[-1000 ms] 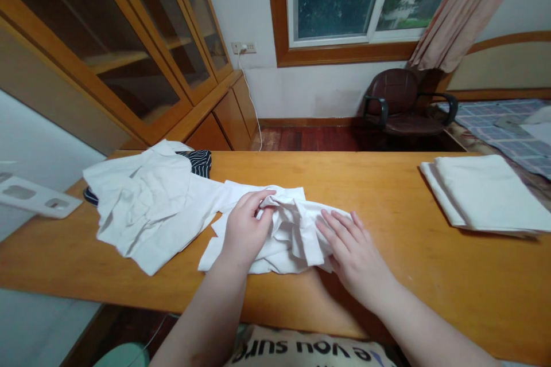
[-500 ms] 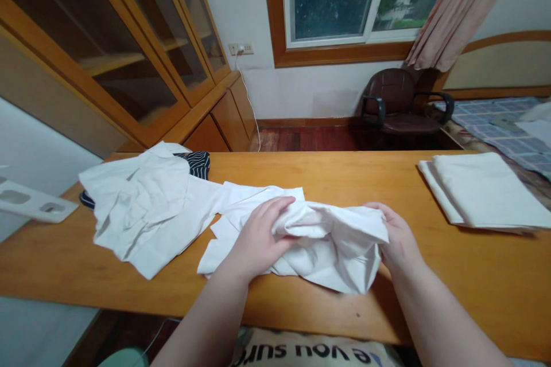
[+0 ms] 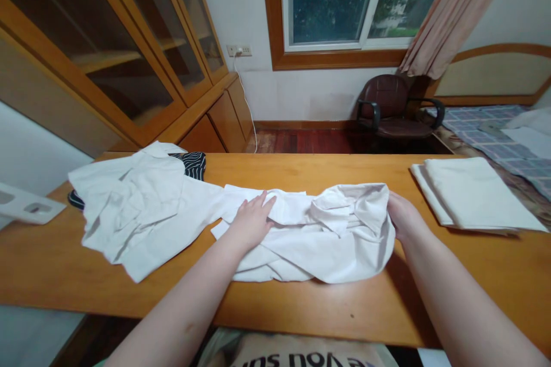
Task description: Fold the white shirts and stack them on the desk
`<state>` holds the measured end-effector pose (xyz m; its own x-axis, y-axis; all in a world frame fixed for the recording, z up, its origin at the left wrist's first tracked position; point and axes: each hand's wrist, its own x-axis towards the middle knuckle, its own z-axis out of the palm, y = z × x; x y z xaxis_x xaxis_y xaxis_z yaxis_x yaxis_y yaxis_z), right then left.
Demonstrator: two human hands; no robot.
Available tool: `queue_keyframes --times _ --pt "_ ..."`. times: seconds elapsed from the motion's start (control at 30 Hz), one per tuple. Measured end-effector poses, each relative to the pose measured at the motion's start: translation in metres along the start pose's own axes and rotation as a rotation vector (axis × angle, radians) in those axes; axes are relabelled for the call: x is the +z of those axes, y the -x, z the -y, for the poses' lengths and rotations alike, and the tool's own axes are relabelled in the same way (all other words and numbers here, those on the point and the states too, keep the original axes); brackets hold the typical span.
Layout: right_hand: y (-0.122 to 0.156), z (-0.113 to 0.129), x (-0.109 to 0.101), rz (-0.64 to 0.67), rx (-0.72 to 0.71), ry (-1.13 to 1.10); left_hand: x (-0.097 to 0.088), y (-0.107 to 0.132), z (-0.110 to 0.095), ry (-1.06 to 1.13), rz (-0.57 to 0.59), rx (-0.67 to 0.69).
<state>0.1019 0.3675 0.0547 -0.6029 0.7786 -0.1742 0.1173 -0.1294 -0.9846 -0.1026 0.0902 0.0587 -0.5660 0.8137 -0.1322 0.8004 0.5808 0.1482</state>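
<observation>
A white collared shirt [image 3: 318, 246] lies partly folded on the wooden table in front of me, its collar end to the right. My left hand [image 3: 253, 221] rests on the left part of the shirt with its fingers spread. At the right edge, my right hand [image 3: 402, 215] grips the collar end; most of its fingers are hidden behind the fabric. This end looks slightly raised. Left of it is a crumpled heap of white cloth [image 3: 133, 200], which reaches toward the shirt and lies over a black-and-white striped cloth [image 3: 194, 165].
Folded white cloth [image 3: 477, 192] is stacked at the right of the table [image 3: 301, 304]. A white plastic piece [image 3: 32, 206] juts in at the left edge. Beyond the table are a glass-door cabinet [image 3: 129, 51], an office chair [image 3: 387, 106] and a bed [image 3: 491, 120].
The shirt has been laid flatter, and its collar now shows. My left hand has let go of the bunched fabric and flattened onto it. My right hand has kept hold of the right end.
</observation>
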Motion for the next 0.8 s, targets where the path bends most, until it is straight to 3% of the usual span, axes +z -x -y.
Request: queue_keyframes --times 0.17,0.4,0.5,0.57,0.63,0.7,0.8 --pt "-0.015 -0.001 -0.013 0.016 0.069 0.148 0.003 -0.011 0.023 0.099 0.044 0.017" --pt "-0.051 -0.011 -0.021 -0.115 -0.101 0.654 -0.023 -0.009 0.032 0.645 0.000 0.015" --pt "-0.065 -0.010 -0.012 -0.117 -0.088 0.632 -0.039 -0.015 0.034 0.877 0.016 -0.071" --pt "-0.070 -0.009 -0.003 -0.127 -0.076 0.587 -0.046 -0.025 0.041 0.934 -0.038 -0.119" --pt "-0.071 -0.009 0.007 -0.169 -0.102 0.545 -0.051 -0.037 0.054 0.789 -0.153 -0.154" --pt "-0.063 -0.010 0.020 -0.200 -0.190 0.553 -0.051 -0.046 0.067 0.480 -0.265 -0.213" --pt "-0.034 -0.013 0.042 -0.083 -0.362 0.649 -0.043 -0.048 0.071 0.070 -0.374 -0.286"
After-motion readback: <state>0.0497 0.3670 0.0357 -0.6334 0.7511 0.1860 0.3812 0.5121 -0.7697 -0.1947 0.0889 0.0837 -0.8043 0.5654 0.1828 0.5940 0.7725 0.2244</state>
